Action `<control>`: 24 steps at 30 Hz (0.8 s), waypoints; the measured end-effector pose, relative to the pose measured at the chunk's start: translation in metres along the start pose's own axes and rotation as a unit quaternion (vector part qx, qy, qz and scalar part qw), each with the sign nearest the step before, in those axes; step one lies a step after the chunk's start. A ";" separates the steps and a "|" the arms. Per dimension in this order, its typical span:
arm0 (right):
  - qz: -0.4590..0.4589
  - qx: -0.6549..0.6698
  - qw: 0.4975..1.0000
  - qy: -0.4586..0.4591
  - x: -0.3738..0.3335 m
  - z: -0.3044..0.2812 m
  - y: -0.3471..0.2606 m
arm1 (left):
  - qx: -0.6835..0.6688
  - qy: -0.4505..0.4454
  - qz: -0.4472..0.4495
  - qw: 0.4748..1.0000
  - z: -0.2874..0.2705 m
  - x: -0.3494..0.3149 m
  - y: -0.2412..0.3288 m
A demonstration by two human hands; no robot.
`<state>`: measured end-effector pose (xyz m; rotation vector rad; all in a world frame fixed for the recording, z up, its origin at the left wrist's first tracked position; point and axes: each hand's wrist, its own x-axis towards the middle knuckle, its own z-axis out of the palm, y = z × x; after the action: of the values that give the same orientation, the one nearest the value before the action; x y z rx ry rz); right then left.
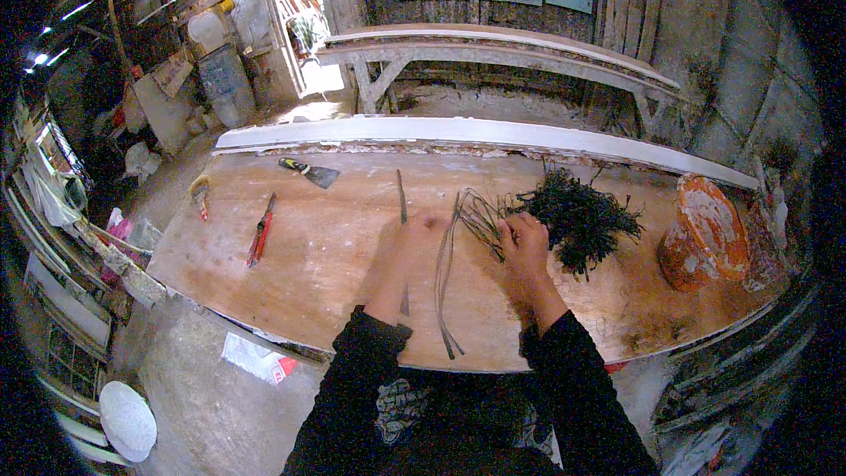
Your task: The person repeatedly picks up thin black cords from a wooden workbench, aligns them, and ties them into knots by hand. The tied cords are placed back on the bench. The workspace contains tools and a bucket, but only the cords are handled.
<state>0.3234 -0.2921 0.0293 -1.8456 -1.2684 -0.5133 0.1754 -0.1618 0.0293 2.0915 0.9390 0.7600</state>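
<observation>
My right hand [526, 242] is closed around a loose bundle of thin grey-green strands [478, 216]; their looped part fans out to its left. Longer strands [443, 300] from the same bundle trail down the tabletop toward me. Just right of that hand lies a tangled heap of dark, frayed fibres [586, 219]. My left hand [425, 231] is low over the board, left of the strands, its fingers blurred and mostly hidden. A narrow dark flat strip [402, 189] runs beneath the left hand and wrist, its lower end showing beside the forearm.
The wooden tabletop [308, 300] carries a putty knife [310, 173], red-handled pliers [262, 229] and a brush [201, 198] at left. An orange, paint-crusted bucket [705, 234] tilts at right. A long white-coated board [458, 130] borders the far edge; a bench [493, 48] stands behind.
</observation>
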 end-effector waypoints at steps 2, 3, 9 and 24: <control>0.009 -0.013 1.000 -0.015 -0.002 0.002 0.010 | 0.067 -0.051 0.030 0.996 0.005 -0.009 0.009; 0.011 -0.017 1.000 -0.023 -0.001 0.002 0.008 | 0.094 -0.079 0.041 0.992 0.004 -0.010 0.011; 0.033 -0.083 0.994 -0.063 0.000 -0.003 -0.005 | 0.158 -0.084 0.066 0.982 0.008 -0.011 -0.004; -0.052 -0.146 0.988 0.012 0.003 -0.016 -0.033 | 0.020 0.023 0.232 0.972 0.007 -0.004 0.005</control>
<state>0.2969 -0.2978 0.0533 -2.0115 -1.3330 -0.8125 0.1798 -0.1699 0.0283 2.3708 0.4874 1.0328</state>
